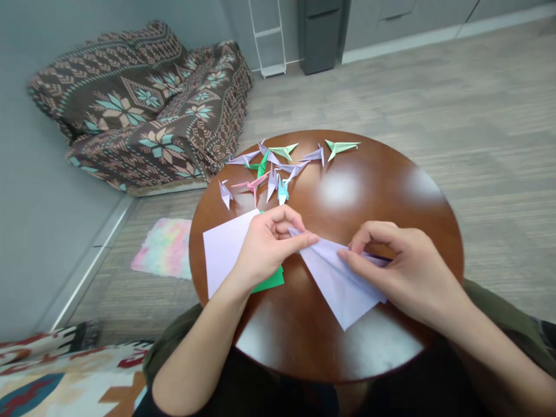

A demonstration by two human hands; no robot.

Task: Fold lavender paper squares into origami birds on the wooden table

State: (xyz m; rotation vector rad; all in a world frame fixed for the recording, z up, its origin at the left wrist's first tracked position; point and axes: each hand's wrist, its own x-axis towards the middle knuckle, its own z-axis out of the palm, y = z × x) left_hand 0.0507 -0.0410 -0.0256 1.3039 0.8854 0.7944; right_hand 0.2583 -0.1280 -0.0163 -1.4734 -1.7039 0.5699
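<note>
A lavender sheet of origami paper point(341, 289), partly folded, is held between both hands over the round table. My left hand point(273, 240) pinches its far left corner between thumb and fingers. On the paper's right edge, my right hand point(391, 260) is closed in a pinch, with part of the edge hidden behind the fingers. Under my left wrist lies a stack of flat paper, a pale lavender sheet point(226, 246) on top and a green sheet point(271, 281) showing at the lower right.
Several folded paper cranes stand at the table's far left, among them a pink crane point(252, 186), a blue crane point(282, 191) and a light green crane point(341, 148). The brown table point(391, 179) has a curved edge. Beyond it are a covered sofa point(147, 116) and a fluffy rug point(163, 249).
</note>
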